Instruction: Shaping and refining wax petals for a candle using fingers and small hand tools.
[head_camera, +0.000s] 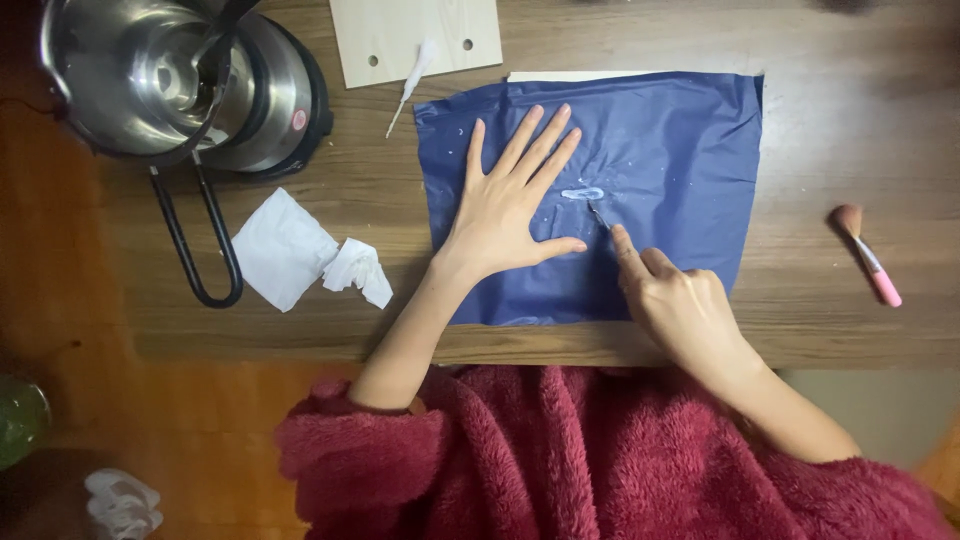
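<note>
— Progress check: how far along does this look?

— Early, I'd judge. Your left hand (505, 215) lies flat, fingers spread, pinning the dark blue sheet (650, 150) to the wooden surface (830, 330). Your right hand (680, 300) is closed around a thin pointed tool (598, 212), its tip at the small pale oval piece (582, 193) mid-sheet. Only that one spot seems worked; white flecks dot the sheet around it.

— Materials?

— The sheet is thin, glossy and creased. Crumpled white tissue (300, 255) sits to the left, near a shiny steel pot (170, 80). A soft pink-handled brush (868, 255) lies right; a pale wooden board (415, 35) lies far.
</note>
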